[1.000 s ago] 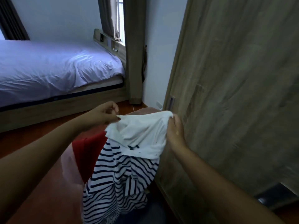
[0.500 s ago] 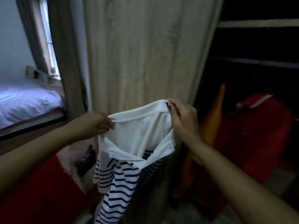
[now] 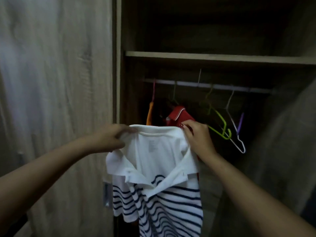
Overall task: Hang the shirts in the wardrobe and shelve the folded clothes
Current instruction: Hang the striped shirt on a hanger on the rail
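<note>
Left hand (image 3: pixel 112 139) and right hand (image 3: pixel 196 139) each pinch the striped polo shirt (image 3: pixel 159 168) at its shoulders. Freeing one for the green hanger (image 3: pixel 220 127) at two o'clock could let it slip.

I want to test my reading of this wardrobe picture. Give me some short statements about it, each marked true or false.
1. The left hand and the right hand both hold the striped shirt at its white collar. True.
2. A red shirt hangs from the rail. True.
3. The striped shirt hangs on the rail. False: the hands hold it up in front of the open wardrobe.
4. The green hanger carries a shirt. False: it hangs bare.
</note>
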